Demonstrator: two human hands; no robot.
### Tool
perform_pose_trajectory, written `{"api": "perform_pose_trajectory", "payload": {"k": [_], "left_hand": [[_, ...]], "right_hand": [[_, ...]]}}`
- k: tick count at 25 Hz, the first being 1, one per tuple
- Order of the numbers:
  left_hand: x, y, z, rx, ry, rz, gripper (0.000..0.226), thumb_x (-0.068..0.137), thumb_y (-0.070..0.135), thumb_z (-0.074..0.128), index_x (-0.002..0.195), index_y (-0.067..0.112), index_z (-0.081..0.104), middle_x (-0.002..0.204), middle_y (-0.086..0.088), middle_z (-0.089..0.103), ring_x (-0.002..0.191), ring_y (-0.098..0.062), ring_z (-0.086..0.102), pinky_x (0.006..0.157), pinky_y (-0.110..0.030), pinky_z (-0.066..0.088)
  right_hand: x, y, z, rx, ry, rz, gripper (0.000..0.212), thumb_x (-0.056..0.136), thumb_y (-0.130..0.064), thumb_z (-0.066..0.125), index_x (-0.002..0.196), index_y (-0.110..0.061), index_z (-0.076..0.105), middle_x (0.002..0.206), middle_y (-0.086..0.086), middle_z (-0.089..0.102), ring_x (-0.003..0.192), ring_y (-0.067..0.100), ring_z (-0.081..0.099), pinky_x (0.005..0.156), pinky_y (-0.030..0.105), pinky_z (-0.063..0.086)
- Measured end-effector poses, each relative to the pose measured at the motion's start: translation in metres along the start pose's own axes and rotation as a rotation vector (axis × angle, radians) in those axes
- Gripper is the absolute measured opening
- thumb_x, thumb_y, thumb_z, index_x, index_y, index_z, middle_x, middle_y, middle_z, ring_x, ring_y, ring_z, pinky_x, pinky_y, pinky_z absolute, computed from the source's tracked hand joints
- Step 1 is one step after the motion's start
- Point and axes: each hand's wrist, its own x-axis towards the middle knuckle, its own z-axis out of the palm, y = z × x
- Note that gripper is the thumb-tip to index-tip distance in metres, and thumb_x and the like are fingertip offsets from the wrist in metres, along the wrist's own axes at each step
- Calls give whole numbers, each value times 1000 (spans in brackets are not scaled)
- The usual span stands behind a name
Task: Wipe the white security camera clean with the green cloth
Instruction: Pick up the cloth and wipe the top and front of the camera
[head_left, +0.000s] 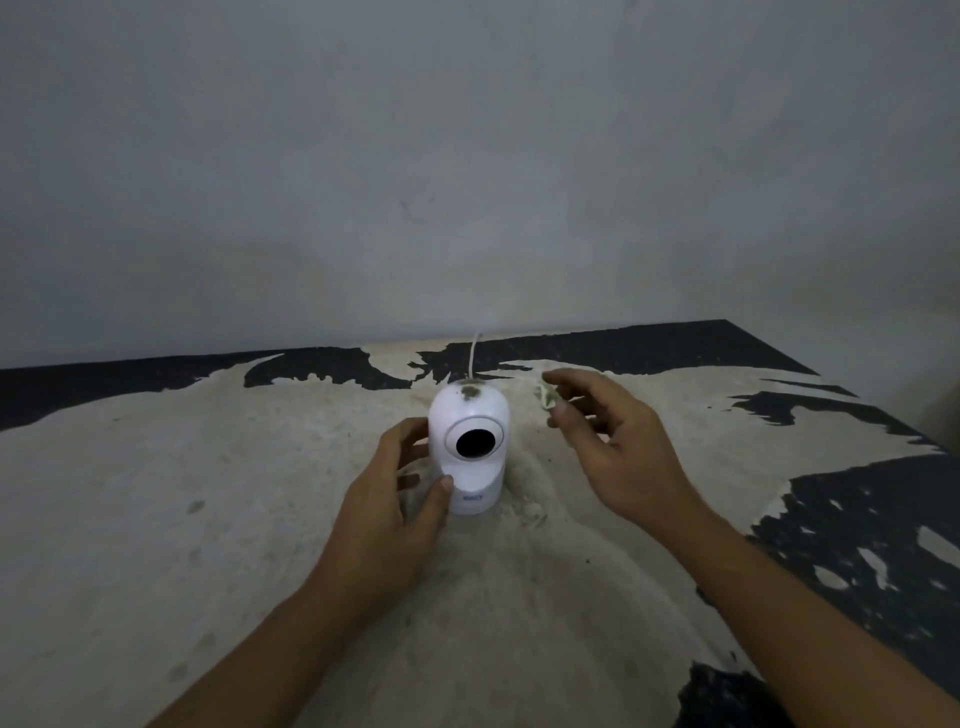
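Observation:
The white security camera (470, 447) stands upright on a worn table top (208, 519), its dark round lens facing me and a patch of brownish dirt on its dome. A thin white cable runs up from behind it. My left hand (395, 519) wraps the camera's left side, thumb on its base. My right hand (618, 447) hovers to the right of the camera, pinching a small pale green cloth (547, 396) between thumb and fingertips. The cloth is mostly hidden by the fingers and is apart from the camera.
The table top is pale and dusty with black patches where the surface has peeled, mostly along the back and right. A plain grey wall (467, 182) rises right behind the table. The table's right edge slants down past my right forearm.

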Motion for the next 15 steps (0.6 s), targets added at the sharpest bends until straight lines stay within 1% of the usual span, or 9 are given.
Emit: {"api": "perform_pose_trajectory", "payload": {"k": [2,3,4,6,7,9,11,13,15], "left_hand": [[1,0,0,14,-4,11,51,85,30,59,124,44,29,112,33,41,93,17,44,75,-5,37],[2,-1,0,12,-6,6,51,85,31,59,124,43,29,113,32,40,93,17,44,74,-5,37],[3,-2,1,4,-7,0,52,84,31,60,126,41,30,116,29,41,95,14,45,78,-7,39],[4,-4,2,3,-7,4,53,83,32,60,126,38,30,120,23,43,103,5,46,85,-14,42],[5,-5,2,12,-5,12,52,83,32,61,125,39,30,119,23,43,105,4,45,85,-12,42],[5,-6,3,20,0,32,51,83,30,61,121,41,28,117,26,43,103,7,47,80,-5,41],[6,-6,3,21,-2,39,50,82,33,59,119,43,28,113,32,43,100,12,47,76,-1,42],[5,-4,3,19,-2,43,48,78,42,55,116,47,27,108,39,39,94,18,45,72,4,41],[6,-3,4,8,1,43,46,73,47,51,110,53,26,106,41,37,92,19,45,71,6,39]], "right_hand": [[0,-15,6,12,14,-92,26,95,-12,56,118,-20,62,106,-10,63,95,7,63,80,11,49],[-1,-19,11,-4,14,-144,26,94,-10,56,119,-14,63,107,-4,64,97,7,61,81,10,47],[-1,-21,16,-18,12,-182,27,93,-10,55,118,-10,64,107,0,64,97,7,60,82,10,46],[-2,-22,24,-31,-9,-209,27,93,-10,55,118,-9,64,108,3,62,98,8,58,82,12,46],[-3,-20,27,-47,-16,-221,27,93,-13,56,119,-10,63,110,2,60,99,7,56,83,14,48],[-7,-17,32,-122,-2,-266,34,92,-22,59,124,-11,59,119,4,54,101,5,52,85,15,48],[-10,-12,36,-199,20,-314,41,91,-27,59,127,-6,56,128,9,49,103,8,51,87,13,47],[-12,-8,40,-214,46,-328,43,93,-25,56,128,-1,54,132,13,50,110,13,53,93,19,49],[-14,-5,44,-204,67,-346,41,95,-21,51,130,0,53,132,15,56,118,20,54,97,32,49]]}}
